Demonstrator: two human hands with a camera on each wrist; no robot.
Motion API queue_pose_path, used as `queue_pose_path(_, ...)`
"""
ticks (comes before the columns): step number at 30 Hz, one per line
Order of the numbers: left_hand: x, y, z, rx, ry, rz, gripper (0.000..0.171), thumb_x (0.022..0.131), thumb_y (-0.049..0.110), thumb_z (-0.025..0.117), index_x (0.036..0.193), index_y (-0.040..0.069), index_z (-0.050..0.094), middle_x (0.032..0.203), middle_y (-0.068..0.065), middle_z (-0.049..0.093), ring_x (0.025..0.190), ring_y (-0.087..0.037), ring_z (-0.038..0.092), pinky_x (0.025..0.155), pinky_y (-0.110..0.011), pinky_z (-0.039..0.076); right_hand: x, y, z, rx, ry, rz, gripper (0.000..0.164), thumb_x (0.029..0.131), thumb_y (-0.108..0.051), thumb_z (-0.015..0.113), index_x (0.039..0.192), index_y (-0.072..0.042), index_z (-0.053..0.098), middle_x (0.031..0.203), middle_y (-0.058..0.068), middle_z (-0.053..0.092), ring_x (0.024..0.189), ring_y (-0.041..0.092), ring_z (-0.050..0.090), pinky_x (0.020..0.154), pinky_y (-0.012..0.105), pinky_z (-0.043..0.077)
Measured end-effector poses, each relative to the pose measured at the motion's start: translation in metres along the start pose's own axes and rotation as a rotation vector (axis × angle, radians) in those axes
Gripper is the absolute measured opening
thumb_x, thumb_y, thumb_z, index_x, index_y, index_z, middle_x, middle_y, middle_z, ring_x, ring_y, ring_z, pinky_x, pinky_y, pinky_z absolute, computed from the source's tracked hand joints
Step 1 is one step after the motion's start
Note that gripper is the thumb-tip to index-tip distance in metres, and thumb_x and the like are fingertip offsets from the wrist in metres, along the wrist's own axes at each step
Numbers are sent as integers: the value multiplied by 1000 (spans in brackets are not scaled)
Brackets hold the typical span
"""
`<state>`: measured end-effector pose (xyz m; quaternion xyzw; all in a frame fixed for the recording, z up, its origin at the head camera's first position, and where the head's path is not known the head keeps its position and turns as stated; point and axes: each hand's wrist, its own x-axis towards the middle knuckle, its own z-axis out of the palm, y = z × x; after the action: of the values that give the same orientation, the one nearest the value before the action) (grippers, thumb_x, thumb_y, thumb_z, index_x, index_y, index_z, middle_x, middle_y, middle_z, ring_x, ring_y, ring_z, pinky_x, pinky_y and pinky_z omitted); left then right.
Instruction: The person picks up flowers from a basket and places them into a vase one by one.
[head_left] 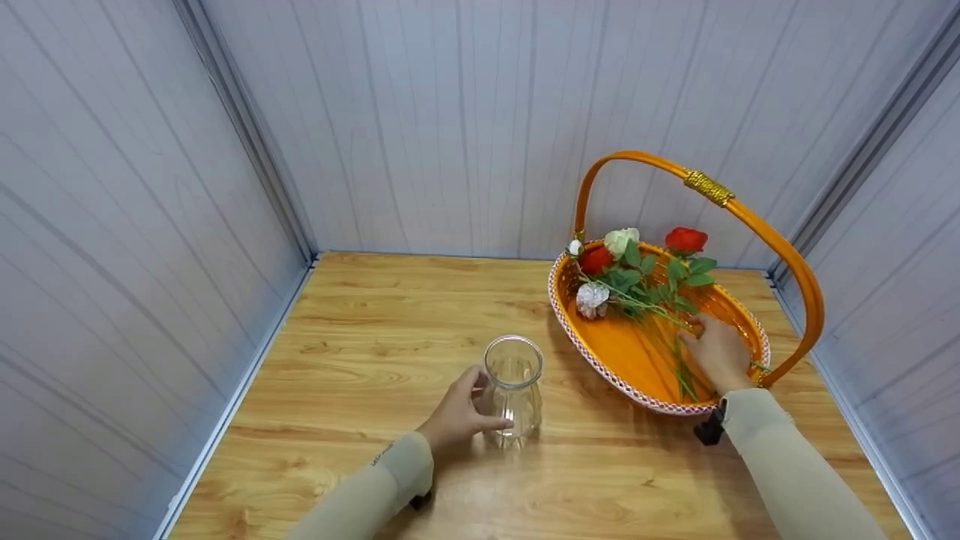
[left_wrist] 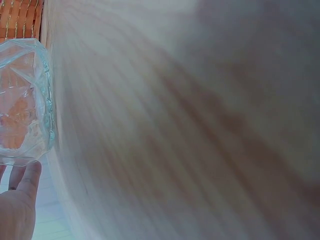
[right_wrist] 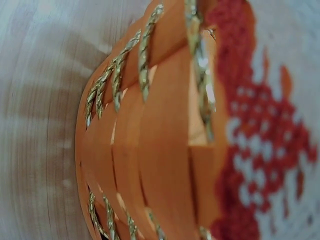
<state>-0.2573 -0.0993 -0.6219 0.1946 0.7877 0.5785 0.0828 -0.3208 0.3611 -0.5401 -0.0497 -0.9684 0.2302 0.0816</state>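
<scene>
On the wooden table a clear glass vase (head_left: 513, 401) stands upright, its round mouth facing up. My left hand (head_left: 466, 411) holds it from the left, thumb across the front and fingers round the far side; the left wrist view shows fingertips against the faceted glass (left_wrist: 42, 100). Inside the orange woven basket (head_left: 600, 352), my right hand (head_left: 718, 351) pinches a green flower stem (head_left: 667, 315). Red roses (head_left: 685, 239), a cream rose (head_left: 621, 241), a pale ruffled flower (head_left: 592, 299) and a small white bud (head_left: 574, 247) lie at the basket's far left part and rim.
The basket's tall arched handle (head_left: 780, 244) rises over its right side. Its woven outer wall (right_wrist: 160, 130) and red-and-white rim (right_wrist: 270, 135) fill most of the right wrist view. Pale panel walls (head_left: 450, 127) enclose the table (head_left: 360, 322) at the back and both sides.
</scene>
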Motion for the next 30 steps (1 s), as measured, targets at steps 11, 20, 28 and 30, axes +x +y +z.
queue_pose_path(11,1,-1,0,-14,-1,3,68,79,19,100,131,12,58,131,-6,68,130,-27,64,123,-50,51,-1,0,-1,42,59,-14,31,109,-28,67,117,0,77,101,24,79,70,31,68,48,33,44)
queue_pose_path(20,0,0,-1,29,-12,25,81,81,20,99,145,1,52,135,-7,65,134,-30,61,124,-56,49,-5,-9,-5,49,73,-10,34,111,-32,64,121,-3,77,108,21,79,78,33,71,49,32,46)
queue_pose_path(28,1,0,-1,32,-9,25,80,81,20,99,144,1,54,134,-7,66,134,-30,61,125,-55,48,-6,-16,-8,81,91,-27,34,111,-33,64,119,-3,77,107,22,79,81,36,72,53,33,47)
queue_pose_path(30,1,0,-1,36,-9,21,79,80,20,99,143,1,54,133,-7,66,133,-29,61,125,-54,48,-6,-19,-8,95,99,-32,34,111,-33,65,118,-3,78,107,22,79,82,36,72,56,34,48)
